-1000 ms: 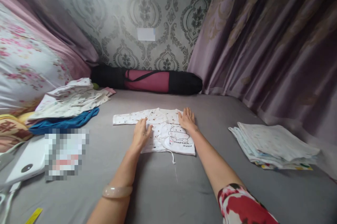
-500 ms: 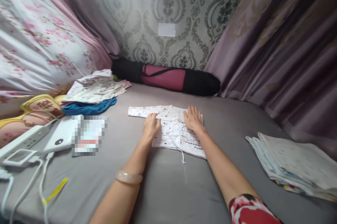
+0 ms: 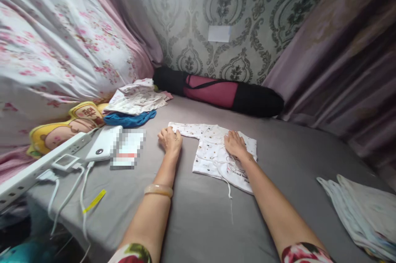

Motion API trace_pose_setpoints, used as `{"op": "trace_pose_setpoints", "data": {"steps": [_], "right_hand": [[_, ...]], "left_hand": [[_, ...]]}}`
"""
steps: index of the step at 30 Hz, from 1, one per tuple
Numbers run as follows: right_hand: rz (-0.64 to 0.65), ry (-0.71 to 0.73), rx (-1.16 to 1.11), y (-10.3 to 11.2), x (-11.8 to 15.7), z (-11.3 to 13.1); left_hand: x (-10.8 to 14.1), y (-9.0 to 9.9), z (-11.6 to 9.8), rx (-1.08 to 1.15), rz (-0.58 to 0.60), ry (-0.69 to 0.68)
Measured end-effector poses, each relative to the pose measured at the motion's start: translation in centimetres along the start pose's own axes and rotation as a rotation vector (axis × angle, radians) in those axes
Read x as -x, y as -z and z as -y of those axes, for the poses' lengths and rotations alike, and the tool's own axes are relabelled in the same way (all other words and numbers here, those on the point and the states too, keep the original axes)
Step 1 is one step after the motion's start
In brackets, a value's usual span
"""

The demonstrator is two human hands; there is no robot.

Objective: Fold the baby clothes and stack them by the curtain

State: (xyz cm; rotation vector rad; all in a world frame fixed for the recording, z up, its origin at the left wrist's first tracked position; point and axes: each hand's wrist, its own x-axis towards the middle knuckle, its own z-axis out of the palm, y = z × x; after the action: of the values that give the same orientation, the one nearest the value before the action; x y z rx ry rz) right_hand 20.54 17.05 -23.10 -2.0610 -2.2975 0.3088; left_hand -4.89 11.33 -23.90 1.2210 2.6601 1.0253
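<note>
A small white baby shirt (image 3: 208, 151) with tiny printed figures lies spread on the grey bed sheet (image 3: 198, 217). One sleeve stretches out to the left, and a thin white tie string hangs from the front. My left hand (image 3: 170, 140) is at the cuff of that sleeve, its fingers curled closed on the cloth; the fingertips are partly hidden. Flat on the upper right part of the shirt rests my right hand (image 3: 236, 145), fingers stretched out. It covers some of the printed drawing and lettering.
Folded cloths (image 3: 361, 213) are stacked at the right. Rumpled clothes (image 3: 134, 98) lie at the back left, near a yellow cushion (image 3: 55, 135). A power strip (image 3: 71, 145), a white power bank (image 3: 105, 143) and cables occupy the left edge. A long black-and-pink bag (image 3: 213, 92) lies along the wall.
My left hand has moved left from the shirt's body to the sleeve's cuff and curled its fingers there. My right hand stays flat on the shirt. The view has turned left.
</note>
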Motion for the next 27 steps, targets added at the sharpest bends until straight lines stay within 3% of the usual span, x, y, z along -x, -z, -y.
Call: {"op": "trace_pose_setpoints", "data": {"steps": [2, 6, 9, 13, 20, 27], "right_hand": [[-0.051, 0.021, 0.007, 0.4, -0.4, 0.6], [-0.195, 0.171, 0.039, -0.1, -0.8, 3.9], [-0.119, 0.287, 0.007, -1.2, -0.7, 7.2], [-0.034, 0.296, -0.062, -2.0, -0.9, 9.9], [0.007, 0.242, -0.112, -2.0, -1.1, 10.2], [0.024, 0.201, -0.034, -2.1, -1.2, 10.7]], "left_hand": [[-0.4, 0.3, 0.3, -0.074, -0.075, 0.109], [-1.2, 0.1, 0.4, -0.147, -0.116, 0.16], [-1.7, -0.2, 0.4, -0.167, -0.126, 0.194], [-2.4, -0.2, 0.0, -0.147, -0.094, 0.245], [-3.4, -0.5, -1.6, -0.075, -0.018, 0.36], [-2.9, -0.6, -1.8, -0.018, -0.069, 0.344]]}}
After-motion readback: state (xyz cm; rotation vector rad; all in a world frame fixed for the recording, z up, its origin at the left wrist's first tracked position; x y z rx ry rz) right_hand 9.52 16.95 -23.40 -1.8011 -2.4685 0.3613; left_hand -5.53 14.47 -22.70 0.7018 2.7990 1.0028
